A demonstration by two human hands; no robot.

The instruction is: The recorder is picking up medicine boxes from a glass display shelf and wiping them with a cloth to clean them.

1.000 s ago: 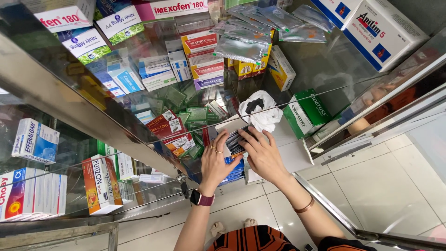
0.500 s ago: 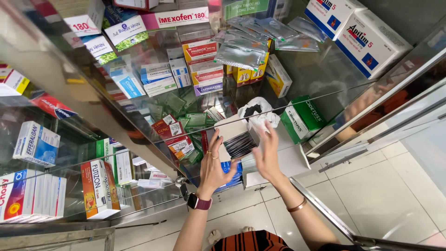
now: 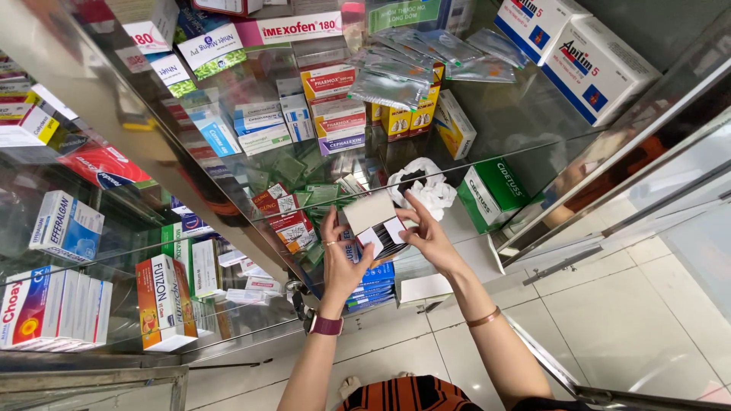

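Small white-and-grey cardboard box (image 3: 371,218), flap open, pinched by left hand (image 3: 340,255) and right hand (image 3: 429,237): support underside, keep level

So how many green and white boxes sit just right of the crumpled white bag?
2, side by side on the shelf floor: the nearer green box beside the white bag, the second green box behind it. More may be hidden.

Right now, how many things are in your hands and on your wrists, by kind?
Small box, held between left hand and right hand: 1
Wristwatch, left wrist: 1
Bangle, right wrist: 1
Total: 3
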